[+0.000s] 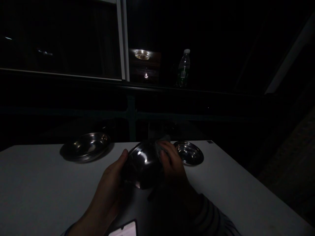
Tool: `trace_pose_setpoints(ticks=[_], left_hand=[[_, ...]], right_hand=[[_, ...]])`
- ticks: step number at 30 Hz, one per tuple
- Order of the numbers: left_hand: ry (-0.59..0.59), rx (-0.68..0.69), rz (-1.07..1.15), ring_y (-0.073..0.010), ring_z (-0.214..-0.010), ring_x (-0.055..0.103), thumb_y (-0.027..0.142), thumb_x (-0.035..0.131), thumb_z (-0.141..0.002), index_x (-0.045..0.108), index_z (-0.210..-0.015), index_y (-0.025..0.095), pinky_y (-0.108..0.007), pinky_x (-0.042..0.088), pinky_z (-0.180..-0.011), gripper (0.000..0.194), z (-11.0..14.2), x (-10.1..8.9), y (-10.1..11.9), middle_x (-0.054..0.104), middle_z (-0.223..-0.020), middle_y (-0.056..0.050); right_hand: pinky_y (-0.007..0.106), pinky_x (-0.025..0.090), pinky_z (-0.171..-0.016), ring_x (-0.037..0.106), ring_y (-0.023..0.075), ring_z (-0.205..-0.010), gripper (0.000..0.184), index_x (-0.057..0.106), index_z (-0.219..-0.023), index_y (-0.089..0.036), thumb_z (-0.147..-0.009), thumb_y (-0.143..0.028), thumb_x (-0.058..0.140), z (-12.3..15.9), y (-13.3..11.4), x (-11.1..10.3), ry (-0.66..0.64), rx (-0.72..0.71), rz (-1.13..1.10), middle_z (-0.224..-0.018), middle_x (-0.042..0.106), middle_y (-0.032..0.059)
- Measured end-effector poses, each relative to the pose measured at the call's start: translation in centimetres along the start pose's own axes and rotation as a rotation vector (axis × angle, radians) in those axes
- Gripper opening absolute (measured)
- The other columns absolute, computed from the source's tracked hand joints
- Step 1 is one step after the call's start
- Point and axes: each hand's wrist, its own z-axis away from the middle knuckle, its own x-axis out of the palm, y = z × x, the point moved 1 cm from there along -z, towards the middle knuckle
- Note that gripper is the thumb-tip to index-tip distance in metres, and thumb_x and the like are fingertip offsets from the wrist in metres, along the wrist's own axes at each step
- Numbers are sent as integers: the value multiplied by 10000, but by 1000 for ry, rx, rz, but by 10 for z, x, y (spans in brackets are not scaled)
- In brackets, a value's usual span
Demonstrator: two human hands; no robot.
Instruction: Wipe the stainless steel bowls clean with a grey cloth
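A shiny metal bowl [141,167] is held tilted above the white table, between my two hands. My left hand [112,182] grips its left side, with the thumb up along the rim and the other fingers hidden beneath. On the bowl's right side, my right hand [172,160] presses a greyish cloth [158,147] against the metal, its fingers bent over the cloth. Just beyond the right hand lies another metal bowl [189,153]. To the left stands a stack of metal bowls [86,147], slightly tilted. The picture is dark, so details are faint.
The white table [49,190] spans the foreground. A phone [125,229] with a lit screen lies at its near edge. Past the table, a plastic bottle [183,70] with a white cap stands on a ledge by the dark window [59,39].
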Motion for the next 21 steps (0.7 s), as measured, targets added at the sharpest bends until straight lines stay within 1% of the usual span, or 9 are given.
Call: trace_pose_setpoints(ticks=[2, 4, 6, 8, 11, 13, 15, 18, 21], left_hand=[[14, 36, 40, -138, -602, 636, 317, 626, -711, 668, -759, 168, -215, 497, -552, 162, 0, -1, 7, 686, -671, -17], [22, 100, 88, -124, -648, 645, 274, 621, -726, 670, -795, 200, -197, 504, -595, 113, 1, -1, 13, 699, -726, 2], [34, 125, 127, -118, -656, 647, 255, 620, -729, 671, -786, 205, -186, 504, -599, 91, 3, -1, 16, 704, -744, 7], [26, 108, 141, -118, -661, 649, 254, 626, -725, 673, -787, 198, -184, 503, -604, 95, 5, 0, 17, 706, -759, 3], [-10, 41, 135, -145, -673, 652, 294, 623, -723, 673, -806, 185, -217, 507, -606, 146, 6, 1, 13, 706, -767, -15], [-52, -4, 117, -176, -665, 650, 340, 615, -720, 669, -823, 173, -258, 506, -592, 203, 6, 1, 10, 702, -743, -35], [-102, -49, 83, -202, -654, 645, 371, 610, -715, 664, -835, 150, -287, 496, -581, 257, 6, 1, 6, 694, -713, -59], [-146, -92, 15, -212, -634, 636, 389, 609, -706, 659, -818, 118, -289, 471, -566, 297, 4, 1, 1, 685, -687, -81], [-171, -74, -34, -197, -599, 625, 411, 603, -704, 655, -780, 110, -280, 453, -566, 316, 5, 1, -4, 680, -675, -77]], right_hand=[[334, 390, -907, 478, 169, -1051, 291, 543, -1060, -176, -855, -269, 359, 0, 3, 2, 45, 86, -101, -1107, 550, 73], [333, 406, -895, 506, 167, -1021, 295, 543, -1044, -164, -856, -284, 350, 1, 3, 5, 77, 171, -186, -1071, 570, 78], [339, 424, -877, 529, 171, -989, 307, 541, -1037, -156, -856, -303, 342, 3, 1, 7, 96, 269, -249, -1046, 583, 82], [341, 428, -873, 537, 173, -979, 313, 543, -1033, -160, -857, -312, 333, 4, 0, 7, 105, 341, -279, -1047, 586, 78], [346, 415, -893, 530, 172, -999, 314, 545, -1041, -170, -856, -304, 329, 2, -3, 4, 112, 355, -267, -1069, 582, 68], [358, 403, -907, 518, 176, -1020, 314, 545, -1050, -167, -851, -299, 340, 1, -5, 1, 111, 324, -224, -1082, 579, 70], [369, 384, -927, 496, 176, -1053, 313, 541, -1063, -166, -851, -283, 342, 0, -7, -2, 96, 260, -150, -1108, 569, 71], [375, 348, -962, 450, 170, -1107, 313, 536, -1090, -171, -853, -230, 341, 1, -13, -4, 29, 70, 13, -1153, 548, 61], [367, 339, -972, 416, 168, -1137, 334, 515, -1131, -151, -856, -196, 332, 4, -18, -2, -42, -146, 159, -1173, 538, 67]])
